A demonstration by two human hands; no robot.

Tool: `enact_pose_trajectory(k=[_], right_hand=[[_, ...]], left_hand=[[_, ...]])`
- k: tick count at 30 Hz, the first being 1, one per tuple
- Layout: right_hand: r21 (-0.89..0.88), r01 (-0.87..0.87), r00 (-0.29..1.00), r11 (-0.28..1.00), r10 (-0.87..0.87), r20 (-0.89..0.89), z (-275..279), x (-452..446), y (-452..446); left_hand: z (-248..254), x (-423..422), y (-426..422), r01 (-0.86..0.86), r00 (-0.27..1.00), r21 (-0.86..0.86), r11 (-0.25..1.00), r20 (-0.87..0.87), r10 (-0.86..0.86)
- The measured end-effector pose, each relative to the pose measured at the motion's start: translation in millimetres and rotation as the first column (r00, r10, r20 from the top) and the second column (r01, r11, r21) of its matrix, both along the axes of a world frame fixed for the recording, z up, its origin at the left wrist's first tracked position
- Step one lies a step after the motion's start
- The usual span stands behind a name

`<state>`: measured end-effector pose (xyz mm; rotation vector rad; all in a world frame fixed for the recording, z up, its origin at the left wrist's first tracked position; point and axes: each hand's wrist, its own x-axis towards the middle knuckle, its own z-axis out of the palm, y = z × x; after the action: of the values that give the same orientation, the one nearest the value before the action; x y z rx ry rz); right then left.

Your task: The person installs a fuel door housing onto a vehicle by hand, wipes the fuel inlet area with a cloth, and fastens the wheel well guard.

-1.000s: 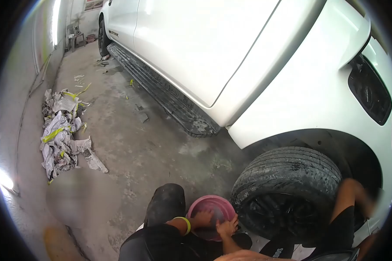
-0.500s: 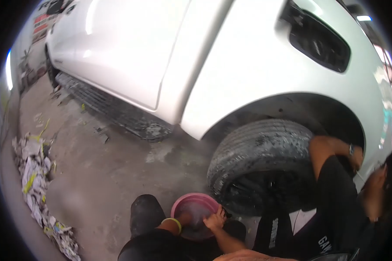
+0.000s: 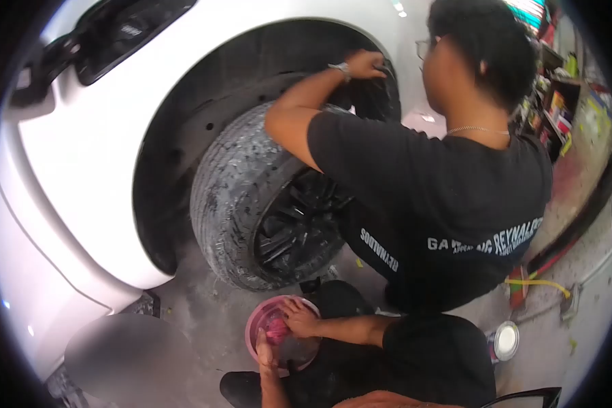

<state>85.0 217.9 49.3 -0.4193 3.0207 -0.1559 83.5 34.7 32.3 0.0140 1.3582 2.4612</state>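
A pink basin (image 3: pixel 253 319) with cloudy water sits low in front of me, close to my knees. Inside it a wet, bunched pink cloth (image 3: pixel 277 330) lies between my two hands. My left hand (image 3: pixel 266 350) grips the cloth from the left side of the basin. From the right, my right hand (image 3: pixel 301 318) closes over the cloth's other side, its fingers partly hidden. Just beyond the basin stands the vehicle's dusty tyre (image 3: pixel 228 204) with a black wheel rim (image 3: pixel 299 224).
A co-worker in a black shirt (image 3: pixel 442 183) crouches at my right, one hand (image 3: pixel 366 64) at the wheel arch's edge (image 3: pixel 387 88). White bodywork (image 3: pixel 109 156) rises ahead. An open can (image 3: pixel 505 340) stands right. Shelves with supplies (image 3: pixel 557 109) are behind the co-worker.
My view has swung right toward the wheel and co-worker. My left hand was down in the basin water and the right on its rim; now both hold the pink cloth.
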Motion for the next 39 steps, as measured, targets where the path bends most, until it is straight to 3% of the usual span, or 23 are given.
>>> enact_pose_trajectory(k=[1,3,5,6,8,9,11,13,15,16,17,19,20,22,23,30,34,39], right_hand=[[-0.094,-0.056,0.998,0.994,0.059,0.028,-12,2,-7],[-0.199,-0.084,0.994,0.976,0.095,0.045,-19,3,-16],[-0.530,0.232,0.859,0.816,0.084,0.505,-11,0,-15],[-0.535,0.248,0.856,0.808,0.077,0.511,-10,0,-16],[-0.701,0.586,0.743,0.406,0.075,0.665,-15,2,-17],[-0.700,0.596,0.739,0.394,0.071,0.670,-24,1,-17],[-0.656,0.752,0.640,-0.056,0.301,0.707,-39,-5,-14],[-0.691,0.719,0.669,-0.072,0.340,0.661,-23,-1,-8],[-0.733,0.680,0.686,-0.008,0.362,0.631,-25,0,-8],[-0.779,0.621,0.728,0.086,0.305,0.614,-27,1,-11],[-0.780,0.622,0.730,0.078,0.305,0.612,-24,1,-9],[-0.715,0.540,0.772,0.444,0.077,0.631,-17,-1,-5],[-0.718,0.539,0.772,0.440,0.081,0.630,-23,-5,-9],[-0.543,0.434,0.867,0.719,-0.170,0.468,-38,-14,-21],[-0.491,0.413,0.881,0.767,-0.201,0.428,-36,-14,-27],[-0.547,0.350,0.916,0.760,-0.157,0.368,-33,-19,-39],[-0.687,0.328,0.937,0.649,-0.130,0.325,-23,-27,-20],[-0.803,0.298,0.916,0.516,-0.391,0.089,57,-70,145]], left_hand=[[-7,5,-3,0.032,0.999,-0.019,0.999,0.010,-0.032],[-7,14,-7,-0.080,0.985,0.242,0.967,0.166,0.040],[0,13,-9,-0.073,0.994,0.351,0.934,0.100,0.041],[4,12,-12,-0.076,0.978,0.293,0.953,0.208,0.014],[-20,6,-17,-0.021,0.980,0.233,0.972,0.197,-0.026],[-36,3,-20,0.026,0.984,0.184,0.983,0.171,-0.058],[-60,8,-28,0.041,0.952,0.272,0.961,0.282,-0.121],[-64,16,-26,0.062,0.934,0.253,0.965,0.326,-0.146],[-64,22,-20,0.087,0.921,0.221,0.971,0.353,-0.163],[-64,24,-19,0.099,0.917,0.206,0.974,0.362,-0.170],[-63,25,-16,0.109,0.915,0.189,0.976,0.364,-0.173],[-60,25,-13,0.131,0.913,0.164,0.978,0.364,-0.184],[-58,25,-11,0.139,0.913,0.149,0.979,0.363,-0.185],[-54,25,-10,0.152,0.915,0.125,0.980,0.357,-0.188],[-53,24,-9,0.160,0.916,0.110,0.981,0.355,-0.190],[-35,24,-6,0.202,0.934,-0.021,0.979,0.306,-0.186],[-28,39,9,0.143,0.982,-0.271,0.952,0.157,-0.102],[-21,47,22,-0.093,0.985,-0.602,0.793,-0.173,-0.016]])
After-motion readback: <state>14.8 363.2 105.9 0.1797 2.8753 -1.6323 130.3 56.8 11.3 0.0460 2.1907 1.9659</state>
